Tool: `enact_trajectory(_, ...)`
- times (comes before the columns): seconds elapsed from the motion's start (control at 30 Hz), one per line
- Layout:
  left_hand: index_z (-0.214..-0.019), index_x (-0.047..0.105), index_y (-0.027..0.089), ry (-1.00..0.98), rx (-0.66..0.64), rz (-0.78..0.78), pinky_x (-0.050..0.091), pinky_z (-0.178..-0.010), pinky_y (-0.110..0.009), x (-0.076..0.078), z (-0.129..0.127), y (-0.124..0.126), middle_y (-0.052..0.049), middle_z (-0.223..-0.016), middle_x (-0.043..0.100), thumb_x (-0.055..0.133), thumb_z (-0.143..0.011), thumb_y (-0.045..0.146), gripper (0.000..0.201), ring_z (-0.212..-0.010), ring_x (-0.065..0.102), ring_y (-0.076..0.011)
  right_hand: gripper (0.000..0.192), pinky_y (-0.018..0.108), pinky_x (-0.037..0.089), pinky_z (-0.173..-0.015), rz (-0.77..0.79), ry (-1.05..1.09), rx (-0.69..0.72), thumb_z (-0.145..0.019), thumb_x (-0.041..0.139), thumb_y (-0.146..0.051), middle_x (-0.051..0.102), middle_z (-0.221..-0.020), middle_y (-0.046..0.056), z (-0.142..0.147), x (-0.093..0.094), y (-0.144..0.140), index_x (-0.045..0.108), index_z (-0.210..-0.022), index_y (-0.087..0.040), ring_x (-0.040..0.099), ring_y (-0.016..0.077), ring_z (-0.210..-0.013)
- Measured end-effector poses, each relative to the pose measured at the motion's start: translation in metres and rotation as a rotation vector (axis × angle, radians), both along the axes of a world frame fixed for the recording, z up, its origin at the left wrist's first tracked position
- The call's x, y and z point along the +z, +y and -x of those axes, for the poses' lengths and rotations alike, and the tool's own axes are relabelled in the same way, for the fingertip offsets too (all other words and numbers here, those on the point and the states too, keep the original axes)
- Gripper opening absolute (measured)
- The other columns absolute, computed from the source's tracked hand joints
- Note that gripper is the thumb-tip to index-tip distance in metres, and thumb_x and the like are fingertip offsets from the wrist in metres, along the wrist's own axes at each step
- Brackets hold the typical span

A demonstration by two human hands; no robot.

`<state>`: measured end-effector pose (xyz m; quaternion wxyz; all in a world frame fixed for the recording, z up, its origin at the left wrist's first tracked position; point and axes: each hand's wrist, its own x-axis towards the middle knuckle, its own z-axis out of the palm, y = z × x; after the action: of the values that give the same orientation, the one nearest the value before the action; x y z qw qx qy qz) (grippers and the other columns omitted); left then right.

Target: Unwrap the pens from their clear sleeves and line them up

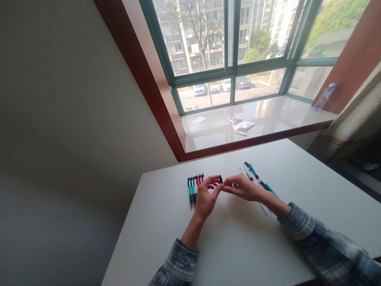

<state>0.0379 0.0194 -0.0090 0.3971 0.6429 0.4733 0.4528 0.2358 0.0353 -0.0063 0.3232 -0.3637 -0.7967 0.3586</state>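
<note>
Both hands meet above a white table (238,246), left hand (206,196) and right hand (242,187) pinching a small black pen part (220,179) between fingertips, mid-assembly, finished pens (195,186) just left; aligning needs care.

On the table (238,246), both hands met near the middle, toward the far edge. The left hand (206,195) and right hand (244,187) pinched a small pen part (220,179) between them. A row of pens (195,186) lay just left of the left hand; loose pen pieces (256,174) lay behind the right hand. Beyond the table's far edge, a cloth (241,125) lay on the windowsill (282,115).
</note>
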Motion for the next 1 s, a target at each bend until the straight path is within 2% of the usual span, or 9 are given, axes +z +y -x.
enact_trajectory(0.1, -0.11, 0.074, 0.02, -0.002, 0.004, 0.007, 0.057, -0.081, -0.035, -0.001, 0.0, 0.0, -0.008, -0.096, 0.076, 0.073, -0.087, 0.037, 0.029, -0.092, 0.072, -0.0221, 0.031, 0.031, 0.048, -0.061, -0.018, -0.038, 0.017, -0.097, 0.061, -0.048, 0.073, -0.074, 0.002, -0.001, -0.001, 0.002, 0.077, -0.086, -0.025, 0.062, 0.0182, -0.065)
enact_trajectory(0.2, -0.109, 0.074, 0.019, -0.032, 0.008, 0.011, 0.058, -0.081, -0.035, -0.005, 0.001, 0.0, -0.008, -0.096, 0.076, 0.073, -0.086, 0.035, 0.028, -0.089, 0.072, -0.0207, 0.023, 0.035, 0.053, -0.073, -0.109, -0.105, -0.035, -0.09, 0.07, -0.044, 0.076, -0.088, 0.004, -0.018, 0.0, 0.013, 0.077, -0.105, -0.027, 0.067, 0.0216, -0.078)
enact_trajectory(0.3, -0.11, 0.074, 0.02, -0.078, 0.013, 0.03, 0.059, -0.08, -0.033, -0.011, 0.004, 0.001, -0.008, -0.098, 0.075, 0.072, -0.087, 0.033, 0.027, -0.086, 0.072, -0.019, 0.043, 0.045, 0.054, -0.089, -0.206, -0.165, -0.205, -0.088, 0.073, -0.037, 0.076, -0.106, 0.007, -0.052, 0.002, 0.027, 0.068, -0.129, -0.028, 0.066, 0.0279, -0.097)
enact_trajectory(0.37, -0.11, 0.073, 0.02, -0.107, 0.009, 0.052, 0.059, -0.077, -0.031, -0.014, 0.006, 0.001, -0.008, -0.1, 0.073, 0.071, -0.087, 0.034, 0.027, -0.085, 0.073, -0.0184, 0.055, 0.048, 0.053, -0.094, -0.201, -0.232, -0.271, -0.085, 0.074, -0.036, 0.073, -0.119, 0.008, -0.077, 0.002, 0.034, 0.061, -0.138, -0.03, 0.062, 0.0319, -0.112)
enact_trajectory(0.5, -0.115, 0.068, 0.021, -0.161, 0.004, 0.091, 0.058, -0.07, -0.028, -0.016, 0.008, 0.0, -0.006, -0.104, 0.068, 0.068, -0.089, 0.039, 0.031, -0.078, 0.074, -0.0168, 0.072, 0.051, 0.048, -0.105, -0.119, -0.346, -0.276, -0.081, 0.076, -0.037, 0.066, -0.136, 0.007, -0.109, 0.0, 0.039, 0.052, -0.148, -0.033, 0.053, 0.0332, -0.128)
enact_trajectory(0.7, -0.119, 0.065, 0.022, -0.198, 0.01, 0.121, 0.059, -0.07, -0.029, -0.014, 0.008, 0.0, -0.005, -0.105, 0.065, 0.067, -0.09, 0.04, 0.035, -0.076, 0.075, -0.0166, 0.084, 0.049, 0.047, -0.108, 0.017, -0.421, -0.182, -0.077, 0.077, -0.036, 0.061, -0.14, 0.007, -0.105, -0.007, 0.036, 0.044, -0.154, -0.036, 0.048, 0.0334, -0.13)
enact_trajectory(1.0, -0.114, 0.065, 0.019, -0.198, 0.015, 0.167, 0.058, -0.069, -0.028, -0.012, 0.007, -0.001, -0.004, -0.1, 0.067, 0.073, -0.085, 0.033, 0.033, -0.076, 0.076, -0.0174, 0.085, 0.048, 0.045, -0.109, 0.065, -0.456, -0.138, -0.076, 0.073, -0.033, 0.06, -0.143, 0.005, -0.1, -0.01, 0.036, 0.042, -0.155, -0.035, 0.045, 0.034, -0.132)
